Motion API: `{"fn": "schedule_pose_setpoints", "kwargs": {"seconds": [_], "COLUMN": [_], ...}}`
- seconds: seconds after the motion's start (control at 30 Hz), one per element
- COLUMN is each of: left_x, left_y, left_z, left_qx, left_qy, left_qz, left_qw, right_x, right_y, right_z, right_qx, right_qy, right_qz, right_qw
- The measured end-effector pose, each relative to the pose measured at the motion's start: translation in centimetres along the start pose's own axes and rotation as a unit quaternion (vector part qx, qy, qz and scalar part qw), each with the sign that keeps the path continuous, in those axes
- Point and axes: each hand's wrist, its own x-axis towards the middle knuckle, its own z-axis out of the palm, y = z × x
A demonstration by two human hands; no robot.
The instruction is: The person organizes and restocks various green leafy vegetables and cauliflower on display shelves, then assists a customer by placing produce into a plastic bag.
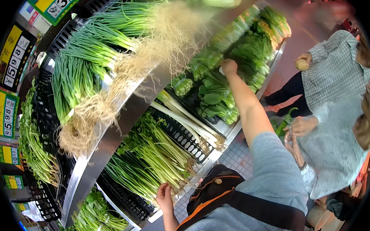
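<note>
My right hand (229,67) reaches over the lower shelf, at leafy greens (214,89) and bundled green vegetables (204,63); something small and white shows at its fingers, and its grip is unclear. By the front edge of that shelf, my left hand (164,197) is beside the root ends of thin green stalks (129,176), its fingers slightly bent; whether it touches them is unclear. Leafy celery-like stalks (161,147) lie beside these. Several leeks (188,121) rest on a black perforated crate between my hands.
Scallions with long roots (87,70) fill the upper shelf, edged by a metal rim (82,169). Tied greens (99,221) lie at lower left. Price signs (13,58) line the left. At right, one person (334,68) holds a round item; another (328,146) handles a green vegetable.
</note>
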Motion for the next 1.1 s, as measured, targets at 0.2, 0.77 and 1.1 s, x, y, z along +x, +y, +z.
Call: {"fn": "schedule_pose_setpoints", "kwargs": {"seconds": [0.2, 0.77, 1.1], "left_x": [-0.6, 2.0, -1.5], "left_y": [0.9, 0.8, 6.2], "left_z": [4.3, 6.8, 7.7], "left_qx": [0.134, 0.12, 0.212], "left_qy": [-0.057, -0.05, -0.074], "left_qz": [0.001, 0.046, 0.055], "left_qw": [0.989, 0.99, 0.973], "right_x": [0.3, 3.7, 2.3], "right_y": [-4.3, -0.3, -0.9], "right_z": [0.8, 3.8, 3.1], "right_qx": [-0.02, 0.085, 0.071], "right_qy": [-0.005, 0.058, -0.008], "right_qz": [0.145, 0.227, 0.202], "right_qw": [0.989, 0.968, 0.977]}}
